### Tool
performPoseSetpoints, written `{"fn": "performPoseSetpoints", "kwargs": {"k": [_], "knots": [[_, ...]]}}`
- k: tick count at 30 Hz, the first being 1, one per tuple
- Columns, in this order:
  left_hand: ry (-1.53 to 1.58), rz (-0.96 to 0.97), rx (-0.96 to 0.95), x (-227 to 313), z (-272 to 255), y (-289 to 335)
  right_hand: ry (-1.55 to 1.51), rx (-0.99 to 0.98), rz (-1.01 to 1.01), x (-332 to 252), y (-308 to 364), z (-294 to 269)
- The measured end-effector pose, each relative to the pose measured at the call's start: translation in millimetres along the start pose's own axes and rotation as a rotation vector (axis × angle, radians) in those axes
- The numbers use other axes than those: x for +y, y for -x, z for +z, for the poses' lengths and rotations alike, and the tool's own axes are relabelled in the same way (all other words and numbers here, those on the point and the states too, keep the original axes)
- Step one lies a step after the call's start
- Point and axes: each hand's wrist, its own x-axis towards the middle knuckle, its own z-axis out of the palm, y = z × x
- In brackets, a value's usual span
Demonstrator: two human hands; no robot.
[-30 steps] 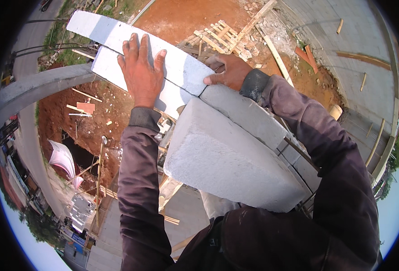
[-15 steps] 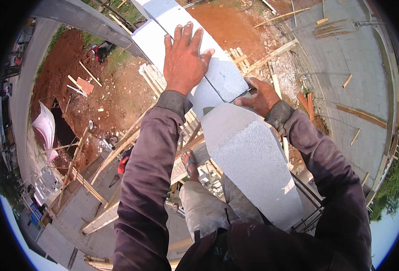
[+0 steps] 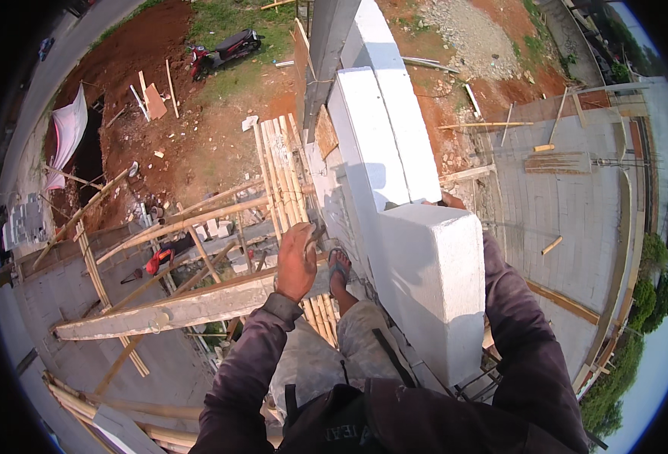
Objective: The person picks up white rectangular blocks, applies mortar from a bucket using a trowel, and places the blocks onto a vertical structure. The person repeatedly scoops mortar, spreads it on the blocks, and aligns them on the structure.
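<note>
Pale lightweight concrete blocks line the top of a narrow wall. A near block stands in front of me, its far end against a pair of blocks side by side: a left-hand block and a right-hand block. My left hand is in the air left of the wall, touching no block, its fingers stretched upward and seen edge-on. Only a bit of my right hand shows, at the right side of the joint between near and far blocks; its fingers are hidden behind the blocks.
My sandalled foot rests beside the wall, near bamboo poles. A concrete beam runs off leftward. A grey post rises beside the far blocks. Far below lie red soil and a parked motorbike.
My left hand has come off the top of the far blocks and moved left and back toward me. My right hand stays by the joint, now more hidden. The view has turned.
</note>
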Motion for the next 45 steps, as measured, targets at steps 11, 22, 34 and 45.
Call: {"fn": "performPoseSetpoints", "kwargs": {"k": [11,22,34,45], "knots": [[-0.437,-0.822,0.262,-108,-188,385,0.560,0.193,-0.100,-33,-39,-75],[-0.071,-1.202,0.639,-80,-168,457,1.152,0.452,-0.478,-175,-44,-42],[-0.574,-1.335,1.467,48,-163,508,1.375,-0.014,-0.711,-183,-68,231],[-0.288,-2.154,1.891,199,6,697,1.691,-0.308,-0.808,-175,-45,347]]}}
